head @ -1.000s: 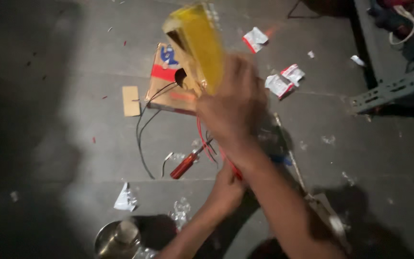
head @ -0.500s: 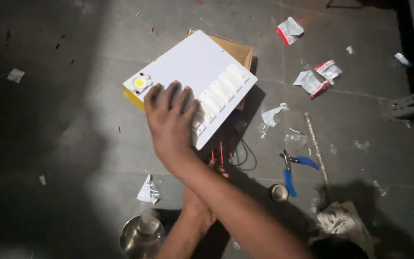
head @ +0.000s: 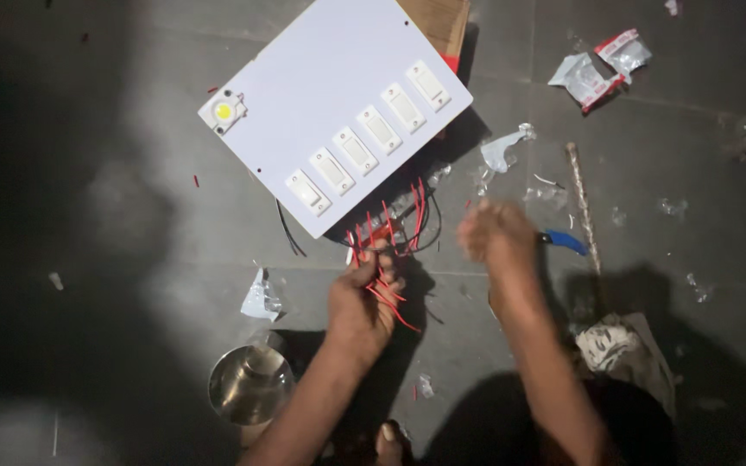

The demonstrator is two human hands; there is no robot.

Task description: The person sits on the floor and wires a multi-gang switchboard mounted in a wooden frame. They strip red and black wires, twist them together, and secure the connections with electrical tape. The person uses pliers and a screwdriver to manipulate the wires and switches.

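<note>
A single head-worn camera looks almost straight down at a grey floor (head: pixel 88 259), from roughly seated or crouched height, it seems. Both forearms enter from the bottom edge, the left hand (head: pixel 360 306) at lower centre and the right hand (head: pixel 494 235), motion-blurred, just right of centre. A white switch panel (head: pixel 330 95) fills the upper middle; the corners fall into dark.

Left hand (head: pixel 360 304) grips red wires (head: pixel 388 233) below white switch panel (head: pixel 330 103); right hand (head: pixel 494 233) blurred.
</note>
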